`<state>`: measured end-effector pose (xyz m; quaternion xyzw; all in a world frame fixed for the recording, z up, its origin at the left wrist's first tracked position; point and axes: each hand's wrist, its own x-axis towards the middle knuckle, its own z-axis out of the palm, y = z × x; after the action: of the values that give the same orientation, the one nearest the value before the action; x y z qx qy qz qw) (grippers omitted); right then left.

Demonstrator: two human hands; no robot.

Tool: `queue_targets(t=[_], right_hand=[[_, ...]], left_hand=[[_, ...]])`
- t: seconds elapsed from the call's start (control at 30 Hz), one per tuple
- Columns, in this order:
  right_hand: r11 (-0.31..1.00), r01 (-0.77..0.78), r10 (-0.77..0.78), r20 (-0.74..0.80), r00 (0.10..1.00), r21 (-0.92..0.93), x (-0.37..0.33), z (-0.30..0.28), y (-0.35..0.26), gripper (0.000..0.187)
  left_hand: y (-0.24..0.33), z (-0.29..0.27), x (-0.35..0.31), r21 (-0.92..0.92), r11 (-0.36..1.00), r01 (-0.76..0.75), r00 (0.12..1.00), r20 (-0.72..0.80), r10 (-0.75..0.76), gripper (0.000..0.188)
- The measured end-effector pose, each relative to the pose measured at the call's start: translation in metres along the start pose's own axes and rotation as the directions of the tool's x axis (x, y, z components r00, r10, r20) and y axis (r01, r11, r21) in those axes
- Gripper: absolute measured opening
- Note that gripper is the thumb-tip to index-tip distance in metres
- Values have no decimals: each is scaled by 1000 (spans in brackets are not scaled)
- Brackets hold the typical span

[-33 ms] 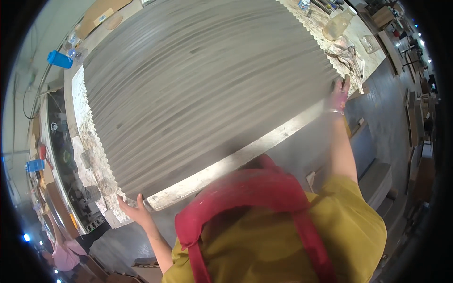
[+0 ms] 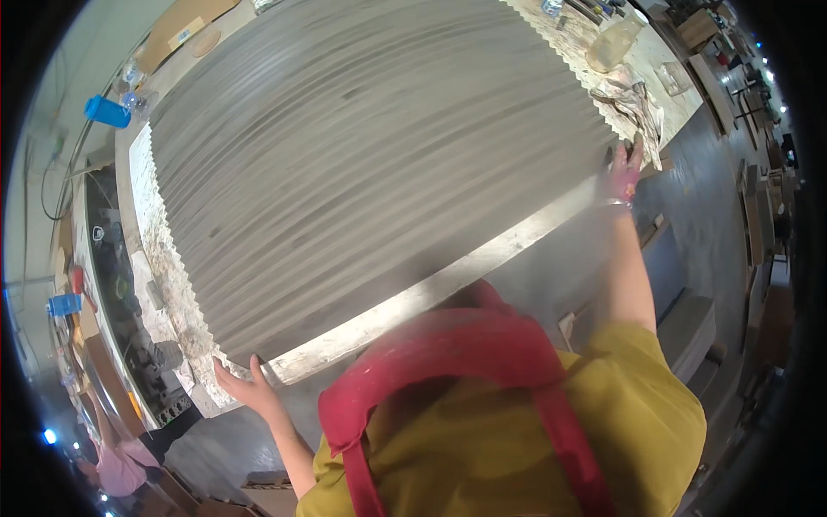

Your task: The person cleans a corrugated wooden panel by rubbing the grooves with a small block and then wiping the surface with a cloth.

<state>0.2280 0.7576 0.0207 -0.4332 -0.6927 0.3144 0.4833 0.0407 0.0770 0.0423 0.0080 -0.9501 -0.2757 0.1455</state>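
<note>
A wide grey ridged panel (image 2: 370, 164) fills the middle, its ridges running from left to right and its side edges zigzag. Along its near side runs a bright, smudged band (image 2: 405, 302). My left hand (image 2: 250, 389) is at the panel's near left corner, thumb and forefinger spread apart around that corner. At the near right corner is my right hand (image 2: 622, 181), fingers stretched forward and slightly apart, with reddish-purple stains or covering on it. The undersides of both hands are hidden, so a grip beneath the edge cannot be seen.
A crumpled stained cloth (image 2: 633, 99), a yellowish bottle (image 2: 613, 47) and a glass jar (image 2: 674, 79) stand on the right of the table. A blue cup (image 2: 108, 110) is at the left. Stacked boards (image 2: 685, 332) stand at right. Another person (image 2: 125, 465) is at far left.
My right hand has shifted very slightly, its fingers a little further apart. The left hand stays in place, and the panel shows almost no movement.
</note>
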Motion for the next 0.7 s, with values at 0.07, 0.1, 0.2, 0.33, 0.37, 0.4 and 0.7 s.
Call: queue_targets(t=[0.07, 0.1, 0.2, 0.33, 0.37, 0.4, 0.7], right_hand=[[947, 107, -113, -2, 994, -304, 36, -10, 10, 55], [899, 166, -175, 15, 985, -405, 58, -7, 27, 57], [545, 370, -293, 243, 925, -752, 178, -36, 156, 59], [359, 615, -377, 493, 784, -702, 310, -85, 284, 63], [536, 556, -287, 483, 828, -635, 303, -52, 286, 62], [571, 512, -188, 505, 842, -641, 295, -43, 292, 62], [804, 121, 194, 450, 872, -583, 349, -102, 265, 53]], left_hand=[[29, 3, -15, 200, 936, -290, 955, -8, 297, 57], [33, 4, -24, 163, 909, -384, 923, 56, 380, 47], [91, 31, -46, -10, 863, -506, 823, 293, 486, 16], [121, 75, -49, -154, 877, -455, 824, 302, 480, 13], [121, 69, -52, -114, 909, -401, 861, 293, 416, 13], [125, 68, -53, -91, 931, -355, 883, 295, 365, 13], [123, 79, -61, -143, 950, -279, 923, 233, 306, 12]])
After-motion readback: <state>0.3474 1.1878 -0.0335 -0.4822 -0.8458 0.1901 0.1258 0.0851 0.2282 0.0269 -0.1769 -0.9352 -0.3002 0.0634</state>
